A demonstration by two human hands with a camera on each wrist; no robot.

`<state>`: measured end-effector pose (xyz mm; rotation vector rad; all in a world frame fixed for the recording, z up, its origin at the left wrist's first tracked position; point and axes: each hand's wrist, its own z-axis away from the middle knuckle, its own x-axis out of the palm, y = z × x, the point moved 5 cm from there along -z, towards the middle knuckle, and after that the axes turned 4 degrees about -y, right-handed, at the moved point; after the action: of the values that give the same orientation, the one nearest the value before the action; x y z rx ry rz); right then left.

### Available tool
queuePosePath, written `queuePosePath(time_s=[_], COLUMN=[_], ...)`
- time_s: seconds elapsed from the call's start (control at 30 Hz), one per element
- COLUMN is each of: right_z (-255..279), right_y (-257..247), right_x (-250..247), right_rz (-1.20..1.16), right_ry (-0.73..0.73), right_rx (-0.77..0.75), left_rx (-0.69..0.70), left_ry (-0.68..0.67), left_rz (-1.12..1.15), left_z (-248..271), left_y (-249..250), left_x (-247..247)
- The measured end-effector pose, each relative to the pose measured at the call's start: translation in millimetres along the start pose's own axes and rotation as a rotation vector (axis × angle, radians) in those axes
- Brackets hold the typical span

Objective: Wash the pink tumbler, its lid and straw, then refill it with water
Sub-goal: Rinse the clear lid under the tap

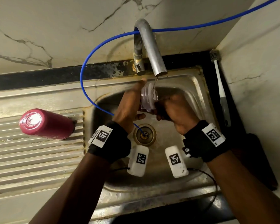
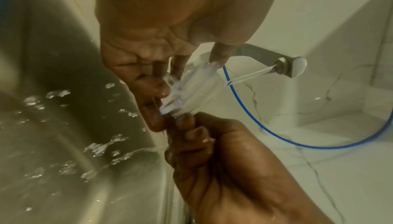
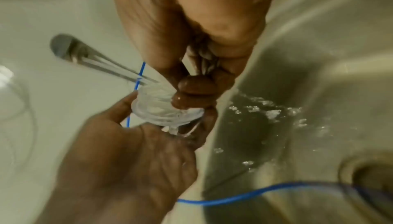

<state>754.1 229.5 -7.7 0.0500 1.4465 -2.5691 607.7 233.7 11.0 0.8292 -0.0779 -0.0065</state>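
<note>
The clear threaded lid [image 1: 147, 98] [image 2: 191, 89] [image 3: 159, 110] is held on edge under a thin stream of water from the tap [image 1: 152, 50]. My left hand [image 1: 132, 101] [image 3: 132, 126] grips it from the left, fingers and thumb round its rim. From the right, my right hand [image 1: 166, 105] [image 3: 191, 91] has curled, wet fingers against the lid's threaded side. The pink tumbler [image 1: 45, 124] stands upside down on the drainboard, far left of both hands. No straw shows in any view.
A steel sink [image 1: 196, 88] with a drain [image 1: 144, 135] lies below the hands. A blue hose [image 1: 87, 62] loops behind the tap down into the drain. A bottle brush [image 1: 220, 88] lies on the black ledge at the right. Marble walls close off the back and right.
</note>
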Motion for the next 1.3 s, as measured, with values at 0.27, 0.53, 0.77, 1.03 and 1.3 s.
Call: queuePosePath(time_s=[0.27, 0.53, 0.77, 1.03, 1.3], right_z=[5.3, -3.3, -5.7, 0.3, 0.2], right_y=[-3.8, -31.5, -26.1, -29.3, -26.1], right_x=[8.2, 1.8, 6.0, -0.5, 2.2], right_rz=[0.034, 0.415, 0.315, 0.353, 0.321], right_ry=[-0.056, 0.168, 0.13, 0.169, 0.21], right_rx=[0.02, -0.362, -0.328, -0.374, -0.362], left_rx=[0.16, 0.138, 0.153, 0.13, -0.012], left_ry=[-0.003, -0.076, -0.054, -0.077, -0.107], left_rz=[-0.08, 0.024, 0.09, 0.099, 0.151], left_z=[-2.7, -8.6, -11.6, -8.2, -13.5], left_y=[1.0, -4.0, -0.4, 0.1, -16.2], left_x=[-0.8, 2.1, 0.2, 5.1, 3.9])
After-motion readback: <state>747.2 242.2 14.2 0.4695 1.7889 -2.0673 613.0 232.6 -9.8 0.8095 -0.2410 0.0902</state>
